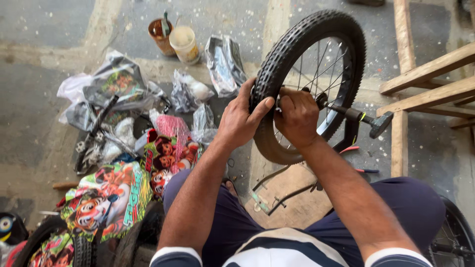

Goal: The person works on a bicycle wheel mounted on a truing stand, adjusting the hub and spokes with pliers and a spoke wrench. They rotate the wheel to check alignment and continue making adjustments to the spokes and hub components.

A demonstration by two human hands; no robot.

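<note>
The grey speckled concrete floor (pixel 44 99) spreads beneath you, and a pale wooden frame of rough planks (pixel 430 79) stands at your right. Held upright in front of your knees is the small black knobby-tyred bicycle wheel with thin metal spokes (pixel 292 44); its threaded axle carries a black pedal-like end piece (pixel 380 123) pointing right, toward the wood.

Your left hand (pixel 241 118) grips the near left of the tyre, palm against the tread, thumb lying across the sidewall, fingers (pixel 247 91) wrapped over the outer edge. Your right hand (pixel 297 116) is clenched at the hub in the middle of the wheel, fingers curled tight around something at the axle; what exactly sits inside that fist you cannot tell from here.

To your left lies a heap of bright cartoon-printed plastic bicycle panels (pixel 111 198), and beyond them crumpled clear and grey plastic bags (pixel 118 84). A second black tyre (pixel 81 249) shows at the lower left corner, another (pixel 452 237) at the lower right.

A flat brown cardboard piece (pixel 292 193) rests by your knees with thin metal stay rods (pixel 269 190) across it. Farther off stand a brown tin (pixel 159 34) and a cream plastic cup (pixel 185 43), touching each other. Red-handled pliers (pixel 352 148) lie just under the wheel's right side.
</note>
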